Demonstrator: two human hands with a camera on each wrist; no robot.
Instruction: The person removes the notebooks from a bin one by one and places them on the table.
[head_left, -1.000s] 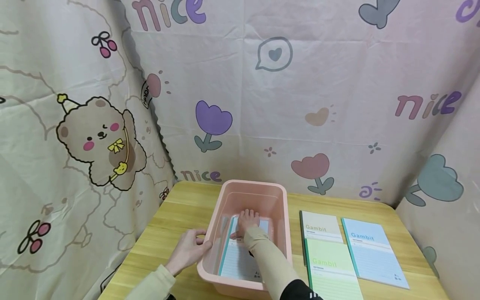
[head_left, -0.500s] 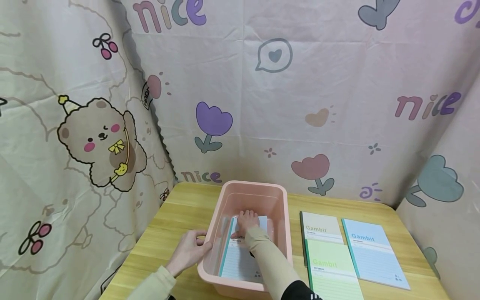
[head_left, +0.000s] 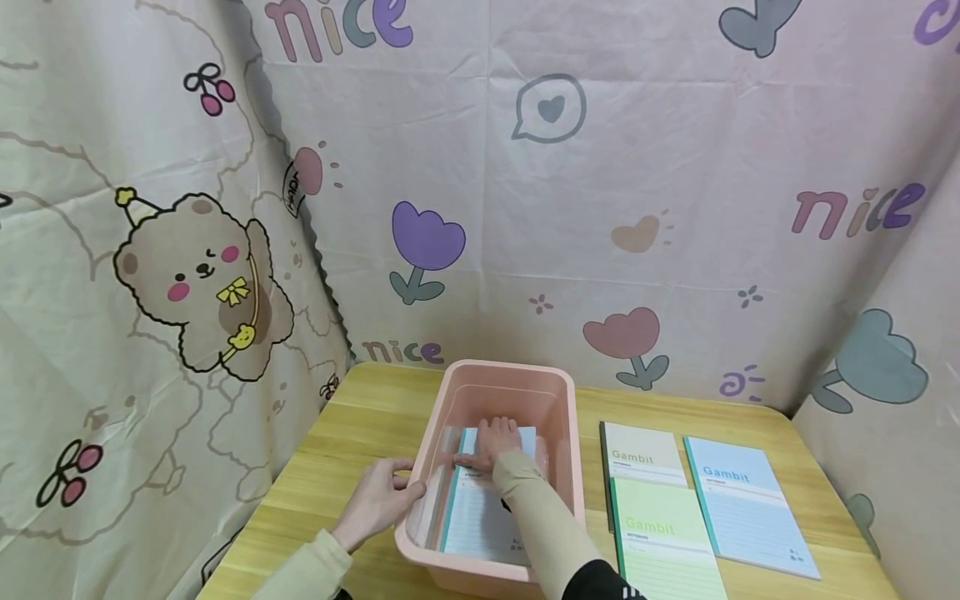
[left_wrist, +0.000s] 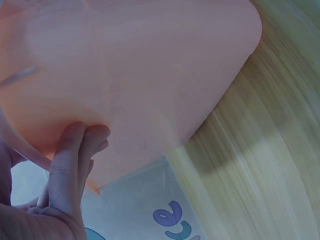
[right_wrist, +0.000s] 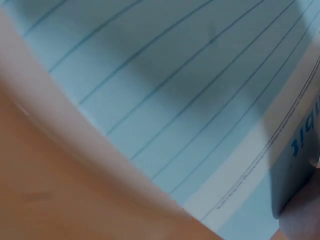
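A pink plastic bin (head_left: pixel 566 392) stands on the table. My left hand (head_left: pixel 378 500) grips its left rim; in the left wrist view the fingers (left_wrist: pixel 72 155) lie along the bin's outer wall. Inside the bin is a blue notebook (head_left: pixel 480 521) with a teal spine, lying lengthwise. My right hand (head_left: pixel 500 442) rests on the notebook's far part with the thumb spread left, covering most of the title. The right wrist view shows the ruled cover (right_wrist: pixel 160 85) close up, and only a bit of the hand (right_wrist: pixel 302 215) at the edge.
Right of the bin, a cream notebook (head_left: pixel 645 446) lies partly under a green notebook (head_left: pixel 667 550). Beside them is another blue notebook (head_left: pixel 750 500). The wooden table (head_left: pixel 375 408) meets a printed cloth (head_left: pixel 525 208) at the back.
My right hand and the blue notebook under it have shifted slightly away from me, and the thumb reaches further left. My left hand keeps its hold on the rim.
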